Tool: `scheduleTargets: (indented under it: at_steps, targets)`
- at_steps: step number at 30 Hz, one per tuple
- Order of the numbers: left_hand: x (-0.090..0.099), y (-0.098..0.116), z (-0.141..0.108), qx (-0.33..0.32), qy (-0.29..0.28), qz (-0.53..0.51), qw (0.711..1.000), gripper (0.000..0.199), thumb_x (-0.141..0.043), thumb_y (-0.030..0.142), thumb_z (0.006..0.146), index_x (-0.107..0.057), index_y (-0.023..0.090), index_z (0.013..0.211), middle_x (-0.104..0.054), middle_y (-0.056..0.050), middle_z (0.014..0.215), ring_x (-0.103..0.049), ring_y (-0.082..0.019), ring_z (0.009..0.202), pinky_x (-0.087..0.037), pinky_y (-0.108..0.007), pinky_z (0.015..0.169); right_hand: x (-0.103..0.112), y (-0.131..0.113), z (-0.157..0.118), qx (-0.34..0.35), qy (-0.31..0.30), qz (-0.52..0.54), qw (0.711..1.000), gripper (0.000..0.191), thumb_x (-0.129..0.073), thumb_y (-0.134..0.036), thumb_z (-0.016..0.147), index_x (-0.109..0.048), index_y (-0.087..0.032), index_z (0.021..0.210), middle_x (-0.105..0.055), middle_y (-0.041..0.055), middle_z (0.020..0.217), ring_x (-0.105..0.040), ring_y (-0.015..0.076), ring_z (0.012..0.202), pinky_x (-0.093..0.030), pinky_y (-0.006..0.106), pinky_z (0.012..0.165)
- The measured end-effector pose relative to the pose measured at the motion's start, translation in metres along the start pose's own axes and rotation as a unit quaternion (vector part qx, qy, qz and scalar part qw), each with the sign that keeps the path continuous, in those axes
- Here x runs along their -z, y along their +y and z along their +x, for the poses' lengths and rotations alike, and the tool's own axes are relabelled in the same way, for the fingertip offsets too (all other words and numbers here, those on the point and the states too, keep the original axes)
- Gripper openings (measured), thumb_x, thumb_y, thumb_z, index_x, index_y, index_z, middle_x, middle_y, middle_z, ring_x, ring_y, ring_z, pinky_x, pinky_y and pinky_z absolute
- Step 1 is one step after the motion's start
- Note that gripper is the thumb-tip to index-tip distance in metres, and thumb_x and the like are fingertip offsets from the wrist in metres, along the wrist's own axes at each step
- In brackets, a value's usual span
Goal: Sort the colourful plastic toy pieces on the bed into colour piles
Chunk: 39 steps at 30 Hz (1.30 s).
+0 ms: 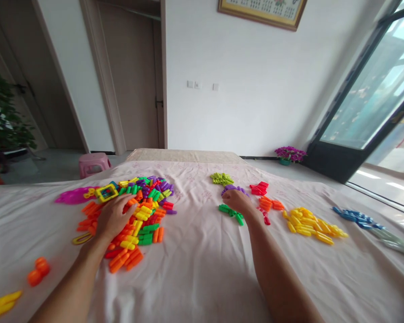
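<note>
left hand (pixel 113 218) on colourful pile (pixel 144 212), right hand (pixel 236 200) at purple pieces (pixel 241 189)

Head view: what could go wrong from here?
1. The right hand is close to the green pieces; it could nudge them into the purple pieces.
2. The left hand is at the mixed pile; loose pieces might slide off.
3. The cloth is creased; a tug could shift everything on it.

Left hand (pixel 114 218) on mixed colourful pieces (pixel 143 213), right hand (pixel 236 200) at purple pieces (pixel 241 189), pale cloth (pixel 195 269)
</note>
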<state>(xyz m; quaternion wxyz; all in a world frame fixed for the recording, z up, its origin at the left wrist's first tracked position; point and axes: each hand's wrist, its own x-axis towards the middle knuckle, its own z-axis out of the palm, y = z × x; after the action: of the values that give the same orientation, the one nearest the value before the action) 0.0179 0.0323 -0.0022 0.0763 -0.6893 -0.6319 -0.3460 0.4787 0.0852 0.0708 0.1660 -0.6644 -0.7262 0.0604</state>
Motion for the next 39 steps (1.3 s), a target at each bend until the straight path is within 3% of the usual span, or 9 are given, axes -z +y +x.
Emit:
scheduleTargets:
  at_steps: [2, 5, 9, 13, 17, 22, 28, 33, 39]
  targets:
    - [0.001, 0.001, 0.0, -0.001, 0.0, 0.0, 1.0, 0.045, -0.047, 0.049, 0.092, -0.067, 0.021, 0.121, -0.066, -0.008, 0.131, -0.059, -0.025, 0.123, -0.042, -0.038, 0.11, -0.001, -0.012, -0.001, 0.017, 0.012, 0.002, 1.0, 0.023, -0.06, -0.017, 0.081, -0.079, -0.023, 0.092, -0.075, 0.0071, 0.089, -0.068, 0.0243, 0.087, -0.044, 0.03, 0.076]
    - [0.001, 0.001, 0.0, -0.001, 0.001, -0.001, 1.0, 0.044, -0.048, 0.049, 0.092, -0.067, 0.021, 0.12, -0.066, -0.008, 0.13, -0.059, -0.025, 0.123, -0.042, -0.038, 0.11, -0.013, -0.044, -0.007, 0.109, 0.009, 0.047, 0.993, 0.028, -0.056, -0.014, 0.085, -0.078, -0.023, 0.1, -0.076, 0.0063, 0.099, -0.068, 0.0239, 0.094, -0.045, 0.031, 0.082]
    - [0.0, 0.001, 0.0, 0.001, 0.001, -0.003, 1.0, 0.045, -0.049, 0.049, 0.092, -0.067, 0.021, 0.121, -0.066, -0.008, 0.131, -0.059, -0.025, 0.123, -0.042, -0.038, 0.11, -0.047, -0.093, -0.025, 0.218, -0.017, 0.1, 0.971, 0.03, -0.058, -0.014, 0.088, -0.073, -0.02, 0.113, -0.074, 0.0085, 0.112, -0.064, 0.0247, 0.108, -0.045, 0.034, 0.095]
    - [0.0, 0.0, 0.0, -0.002, 0.002, -0.005, 1.0, 0.046, -0.049, 0.049, 0.092, -0.067, 0.02, 0.122, -0.066, -0.008, 0.131, -0.059, -0.025, 0.124, -0.042, -0.039, 0.111, -0.078, -0.122, -0.041, 0.305, -0.039, 0.137, 0.942, 0.041, -0.058, -0.012, 0.089, -0.065, -0.022, 0.127, -0.069, 0.007, 0.125, -0.059, 0.0217, 0.117, -0.041, 0.034, 0.103]
    - [-0.001, -0.002, 0.0, -0.002, 0.001, -0.006, 1.0, 0.047, -0.048, 0.052, 0.092, -0.067, 0.021, 0.121, -0.066, -0.008, 0.132, -0.059, -0.025, 0.123, -0.042, -0.039, 0.111, -0.096, -0.131, -0.046, 0.32, -0.047, 0.11, 0.94, 0.04, -0.058, -0.016, 0.092, -0.063, -0.028, 0.129, -0.07, 0.0037, 0.119, -0.059, 0.02, 0.114, -0.04, 0.032, 0.102]
    - [-0.005, -0.006, -0.001, -0.003, 0.004, -0.008, 1.0, 0.046, -0.049, 0.052, 0.091, -0.067, 0.022, 0.121, -0.066, -0.007, 0.131, -0.059, -0.025, 0.124, -0.041, -0.039, 0.112, -0.106, -0.135, -0.044, 0.291, -0.026, 0.057, 0.955, 0.02, -0.056, -0.024, 0.097, -0.069, -0.026, 0.111, -0.071, 0.0039, 0.106, -0.061, 0.019, 0.101, -0.042, 0.028, 0.091]
    - [-0.007, -0.011, -0.001, -0.009, -0.001, -0.004, 1.0, 0.048, -0.047, 0.051, 0.092, -0.066, 0.02, 0.122, -0.065, -0.008, 0.131, -0.058, -0.025, 0.124, -0.04, -0.039, 0.112, -0.091, -0.111, -0.031, 0.224, 0.027, 0.063, 0.972, 0.02, -0.054, -0.02, 0.097, -0.069, -0.024, 0.108, -0.073, 0.0034, 0.103, -0.063, 0.0176, 0.097, -0.041, 0.026, 0.086]
    - [-0.005, -0.006, -0.001, 0.0, -0.005, 0.0, 1.0, 0.048, -0.047, 0.052, 0.092, -0.066, 0.02, 0.123, -0.065, -0.008, 0.132, -0.058, -0.024, 0.124, -0.041, -0.038, 0.111, -0.058, -0.057, -0.006, 0.077, 0.113, 0.022, 0.99, 0.023, -0.052, -0.02, 0.096, -0.071, -0.022, 0.109, -0.072, 0.0058, 0.107, -0.062, 0.0203, 0.102, -0.039, 0.028, 0.086]
    - [-0.003, -0.003, -0.001, 0.002, -0.001, 0.001, 1.0, 0.049, -0.047, 0.052, 0.092, -0.066, 0.02, 0.123, -0.065, -0.007, 0.132, -0.058, -0.024, 0.124, -0.042, -0.037, 0.11, -0.04, -0.002, 0.008, -0.07, 0.178, -0.051, 0.98, 0.027, -0.054, -0.026, 0.094, -0.071, -0.026, 0.115, -0.071, 0.0065, 0.112, -0.058, 0.0249, 0.108, -0.035, 0.034, 0.092]
